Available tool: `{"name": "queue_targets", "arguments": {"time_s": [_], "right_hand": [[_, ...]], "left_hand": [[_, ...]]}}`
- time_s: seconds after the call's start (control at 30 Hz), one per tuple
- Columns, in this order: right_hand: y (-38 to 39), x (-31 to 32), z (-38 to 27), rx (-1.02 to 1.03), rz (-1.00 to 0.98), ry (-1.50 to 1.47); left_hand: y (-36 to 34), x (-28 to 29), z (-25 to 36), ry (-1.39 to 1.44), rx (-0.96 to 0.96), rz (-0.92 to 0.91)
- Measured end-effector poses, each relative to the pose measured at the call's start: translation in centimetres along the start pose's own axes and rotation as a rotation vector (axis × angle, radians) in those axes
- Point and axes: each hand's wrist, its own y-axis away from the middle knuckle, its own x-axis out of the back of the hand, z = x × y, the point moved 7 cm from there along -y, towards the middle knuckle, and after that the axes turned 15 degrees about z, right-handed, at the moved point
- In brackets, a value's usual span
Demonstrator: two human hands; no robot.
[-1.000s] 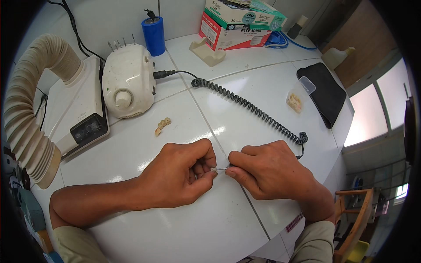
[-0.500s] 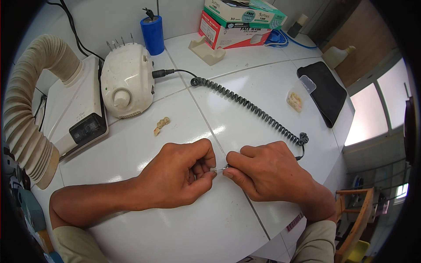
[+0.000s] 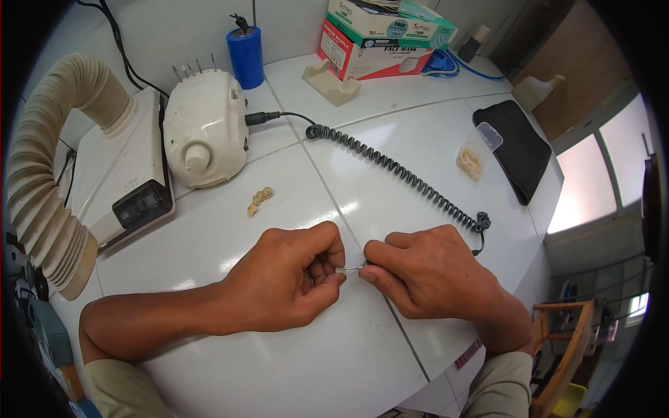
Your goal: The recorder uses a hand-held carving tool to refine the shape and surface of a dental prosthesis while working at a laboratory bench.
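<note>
My left hand (image 3: 282, 282) is closed, thumb and fingertips pinching a small pale piece (image 3: 341, 270), mostly hidden; its exact kind cannot be made out. My right hand (image 3: 435, 275) wraps round a rotary handpiece, whose body the fingers cover. Its thin metal bur (image 3: 353, 268) sticks out leftward between the hands and reaches the pale piece. A black coiled cord (image 3: 397, 166) runs from behind the right hand to the white control unit (image 3: 203, 132) with a round knob. Just beyond the left hand lie joined tooth-shaped pieces (image 3: 260, 198) on the white tiled table (image 3: 279, 369).
At left stands a white dust extractor (image 3: 115, 164) with a ribbed hose (image 3: 45, 164). Along the back are a blue cylinder (image 3: 245, 59), a beige handpiece rest (image 3: 332, 83) and stacked mask boxes (image 3: 380, 56). A small clear container (image 3: 470, 161) and black pouch (image 3: 512, 146) lie at right.
The whole view has shifted very slightly. Both hands keep the same grips, the bur still between them; a little more of it shows beside the right fingertips.
</note>
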Motion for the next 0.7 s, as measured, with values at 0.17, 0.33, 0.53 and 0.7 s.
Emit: {"name": "queue_targets", "arguments": {"time_s": [0.17, 0.33, 0.53, 0.7], "right_hand": [[-0.04, 0.04, -0.06, 0.006, 0.004, 0.0], [-0.13, 0.0, -0.3, 0.025, 0.008, 0.024], [-0.11, -0.1, -0.19, 0.031, 0.027, 0.035], [0.0, -0.13, -0.41, 0.041, 0.006, 0.027]], "left_hand": [[-0.01, -0.07, -0.11, 0.004, -0.013, 0.009], [-0.02, 0.05, 0.13, 0.003, -0.006, 0.009], [-0.22, -0.01, 0.13, -0.004, 0.008, -0.005], [0.01, -0.02, 0.07, -0.003, -0.003, 0.001]]}}
